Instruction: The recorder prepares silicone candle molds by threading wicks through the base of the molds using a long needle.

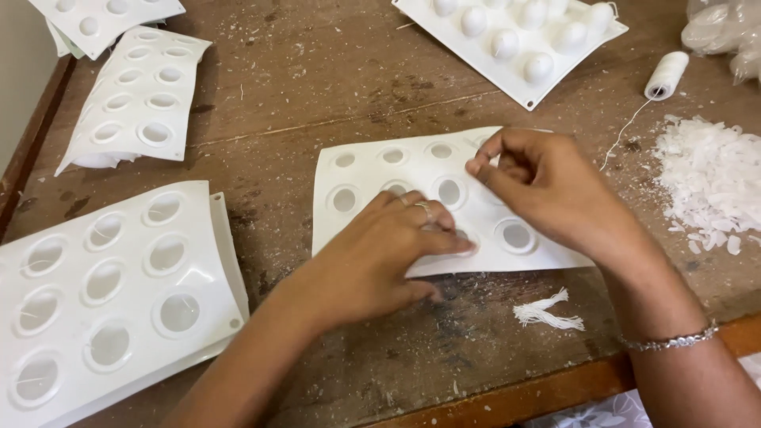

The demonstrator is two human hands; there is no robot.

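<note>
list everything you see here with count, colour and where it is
mould under the hands: 1, white, table centre
other moulds: 4 at least, white, three left, one top with round lumps in it
thread spool: 1, white, top right
flakes: 1 pile, white, right edge
cut threads: 1 small bundle, white, near front edge
table: 1, brown wood, scuffed
bracelet: 1, silver, right wrist
left hand: pressing on centre mould
right hand: fingers pinched over centre mould

Wooden worktop [317,87] carries empty white moulds [111,293], one filled mould [515,40], a thread spool [666,75], probably wax flakes [709,178] and cut wicks [547,313].
</note>
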